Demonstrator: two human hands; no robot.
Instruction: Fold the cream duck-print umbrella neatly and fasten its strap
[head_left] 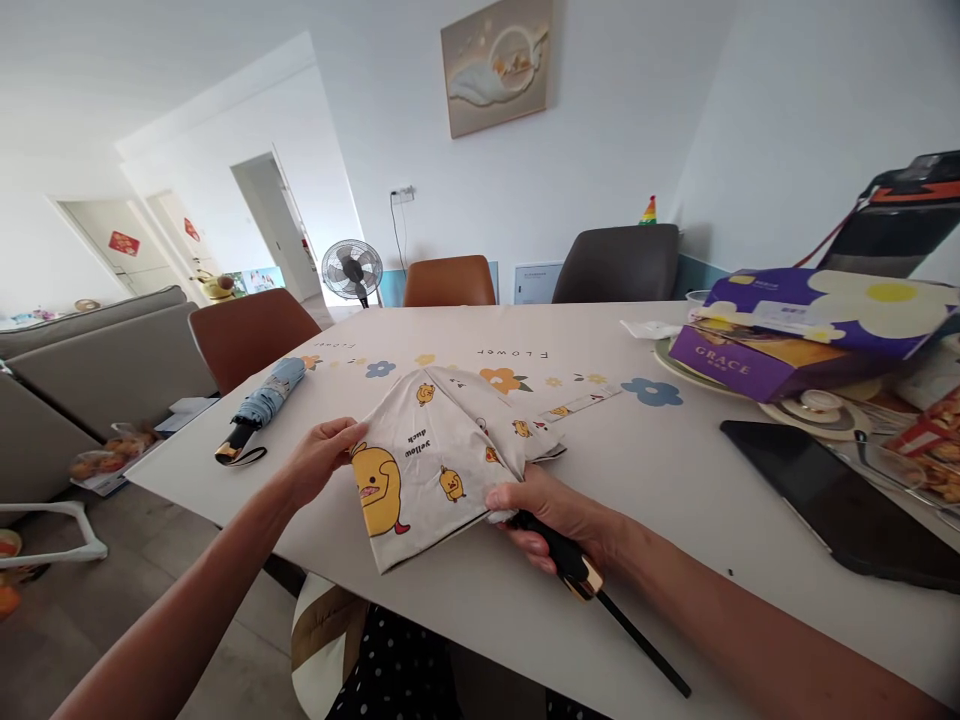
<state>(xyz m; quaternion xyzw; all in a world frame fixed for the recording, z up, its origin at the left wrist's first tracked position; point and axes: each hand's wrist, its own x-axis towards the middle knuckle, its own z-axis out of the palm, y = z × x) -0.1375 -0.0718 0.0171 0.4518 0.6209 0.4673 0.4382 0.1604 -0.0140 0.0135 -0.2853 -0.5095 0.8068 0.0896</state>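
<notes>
A white umbrella [427, 460] printed with yellow ducks lies partly folded above the table, its loose cloth spread between my two hands. My left hand [321, 458] pinches the cloth's left edge near the big duck. Around the cloth and the top of the black handle, my right hand [551, 505] is closed. The handle [559, 555] has a gold end and a black strap [645, 645] hanging toward the table's front edge. Beyond the cloth, a narrow printed strip [581, 402] lies on the table. The umbrella's ribs are mostly hidden.
A folded blue umbrella [266, 397] rests on the table [675, 480] at the left. At the right are a black phone-like slab [840, 500], purple boxes [757, 355] and a tape-like roll [817, 410]. Chairs [450, 281] stand along the far side, with a fan [352, 270] behind.
</notes>
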